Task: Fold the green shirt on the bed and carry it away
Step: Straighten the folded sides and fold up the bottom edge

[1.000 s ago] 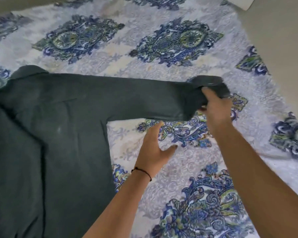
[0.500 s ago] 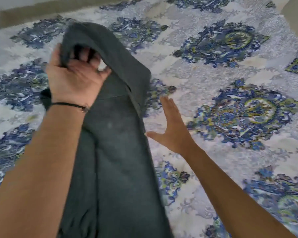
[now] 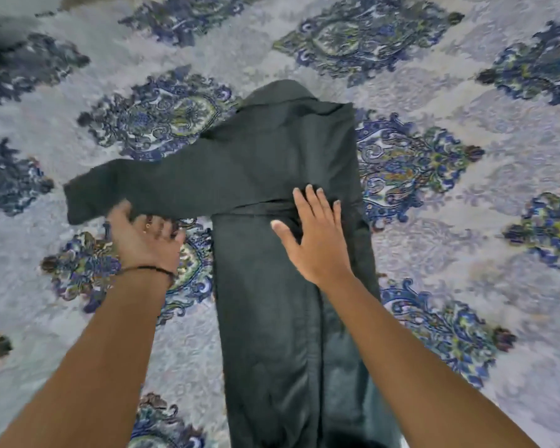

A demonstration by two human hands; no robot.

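The dark green shirt point(image 3: 272, 286) lies on the bed as a long narrow strip, collar at the far end. One sleeve point(image 3: 162, 185) sticks out sideways to the left. My left hand point(image 3: 143, 237), with a thin black wristband, is at the sleeve's near edge close to the cuff, thumb over the cloth and fingers curled beneath it. My right hand point(image 3: 317, 234) rests flat on the middle of the shirt with its fingers spread, just below where the folded sleeve crosses the body.
The bedsheet point(image 3: 466, 221) is pale grey with large blue and green floral medallions and spreads on all sides of the shirt. A strip of bare surface shows at the far left top corner point(image 3: 78, 0).
The shirt, lifted in my left hand half a second ago, now lies flat as a strip. My right hand has moved onto it and my left hand has gone to the left sleeve.
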